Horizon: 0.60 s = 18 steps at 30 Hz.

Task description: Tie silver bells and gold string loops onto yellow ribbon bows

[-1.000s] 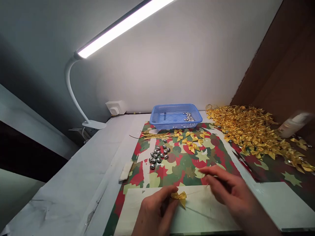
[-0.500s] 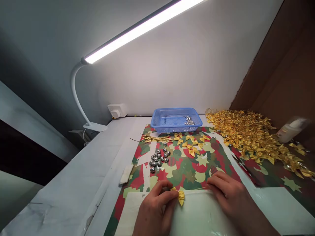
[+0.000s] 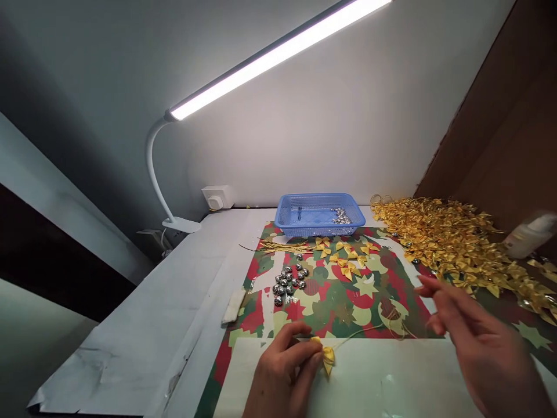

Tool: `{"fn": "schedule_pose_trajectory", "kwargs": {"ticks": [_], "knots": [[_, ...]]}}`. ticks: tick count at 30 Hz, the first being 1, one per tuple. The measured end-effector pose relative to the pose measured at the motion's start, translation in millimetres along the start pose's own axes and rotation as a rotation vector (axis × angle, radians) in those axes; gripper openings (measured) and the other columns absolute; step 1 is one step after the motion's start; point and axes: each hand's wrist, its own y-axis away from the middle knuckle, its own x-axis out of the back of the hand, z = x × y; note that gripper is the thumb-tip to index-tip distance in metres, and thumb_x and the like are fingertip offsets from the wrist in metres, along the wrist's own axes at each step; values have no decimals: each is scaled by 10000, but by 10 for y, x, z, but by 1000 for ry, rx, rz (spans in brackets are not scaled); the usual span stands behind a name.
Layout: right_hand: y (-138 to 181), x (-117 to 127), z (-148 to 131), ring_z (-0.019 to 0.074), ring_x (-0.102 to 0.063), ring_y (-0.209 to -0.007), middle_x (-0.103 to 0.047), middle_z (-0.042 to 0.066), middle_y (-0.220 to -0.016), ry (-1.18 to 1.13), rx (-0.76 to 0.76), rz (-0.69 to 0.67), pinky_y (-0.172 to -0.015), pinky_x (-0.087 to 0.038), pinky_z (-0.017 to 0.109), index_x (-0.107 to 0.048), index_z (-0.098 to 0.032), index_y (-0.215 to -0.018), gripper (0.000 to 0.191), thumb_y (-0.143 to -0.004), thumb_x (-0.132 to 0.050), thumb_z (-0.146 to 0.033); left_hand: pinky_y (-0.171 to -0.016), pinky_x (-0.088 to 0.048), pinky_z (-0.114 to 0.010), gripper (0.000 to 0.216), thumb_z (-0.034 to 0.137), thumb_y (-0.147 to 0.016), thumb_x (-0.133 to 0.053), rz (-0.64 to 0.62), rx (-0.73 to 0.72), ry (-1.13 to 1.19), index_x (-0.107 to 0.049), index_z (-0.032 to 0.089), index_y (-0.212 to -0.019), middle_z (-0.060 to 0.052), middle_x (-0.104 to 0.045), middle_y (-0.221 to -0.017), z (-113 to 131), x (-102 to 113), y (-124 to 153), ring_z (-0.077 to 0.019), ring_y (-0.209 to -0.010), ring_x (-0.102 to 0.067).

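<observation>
My left hand (image 3: 285, 371), low in the middle, pinches a small golden-yellow ribbon bow (image 3: 329, 360) between thumb and fingertips over a white sheet (image 3: 365, 377). From the bow a thin yellowish cord (image 3: 362, 331) runs right and ends in a loose tangle on the patterned mat. My right hand (image 3: 483, 342) is raised at the right, away from the cord, fingers apart and nothing seen in them. It covers the spot where scissors lay. Beyond it spreads a large heap of gold bows (image 3: 461, 244).
Silver bells (image 3: 285, 283) lie mid-mat, with several loose bows (image 3: 350, 270) and gold cords (image 3: 282, 247) behind. A blue basket (image 3: 319, 231) holding small silver bells stands by the wall. A white pad (image 3: 234, 306), lamp (image 3: 157, 174) and white bottle (image 3: 528, 237) are around.
My right hand has let go of the cord and moved right and up, toward the scissors. The left hand still holds the bow. The view has shifted slightly.
</observation>
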Motion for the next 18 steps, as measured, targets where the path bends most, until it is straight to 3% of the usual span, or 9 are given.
{"fn": "schedule_pose_trajectory", "kwargs": {"ticks": [3, 5, 7, 11, 14, 18], "knots": [[-19, 57, -129, 69, -533, -602, -682, -12, -905, -398, -132, 140, -487, -457, 108, -729, -275, -1042, 410, -683, -854, -431, -597, -553, -248, 215, 310, -897, -602, 10, 26, 18, -799, 236, -854, -100, -733, -992, 19, 100, -33, -197, -694, -707], [14, 7, -177, 89, -582, -624, -671, -20, -825, -523, -166, 168, -443, -440, 97, -698, -288, -1089, 556, -589, -918, -389, -586, -555, -241, 212, 311, -895, -604, 25, 40, 12, -798, 231, -860, -98, -747, -976, 45, 176, -74, -233, -803, -727], [96, -107, -166, 108, -610, -603, -693, -6, -796, -551, -224, 97, -451, -468, 125, -670, -286, -1110, 589, -589, -924, -389, -548, -546, -241, 224, 327, -902, -591, 62, 60, -22, -789, 226, -889, -94, -752, -1005, 84, 253, -137, -245, -844, -729], [360, -422, -3, 115, -595, -554, -709, 47, -733, -528, -299, -248, -486, -484, 180, -697, -187, -885, 368, -699, -848, -467, -631, -553, -273, 234, 347, -935, -558, 168, 106, -182, -754, 219, -942, -73, -721, -1127, 175, 441, -371, -225, -883, -705], [531, -594, 102, 61, -472, -443, -643, 8, -622, -455, -308, -245, -438, -387, 164, -695, -167, -795, 436, -704, -796, -581, -775, -548, -374, 170, 242, -945, -566, 194, 183, -386, -723, 196, -993, -70, -710, -1149, 185, 665, -644, -205, -817, -689], [616, -648, 133, 47, -349, -430, -565, -31, -598, -363, -298, -239, -412, -263, 166, -680, -190, -843, 500, -717, -721, -672, -862, -545, -468, 177, 285, -934, -621, 201, 363, -610, -675, 180, -1065, -68, -706, -1122, 33, 1020, -1050, -246, -984, -678]]}}
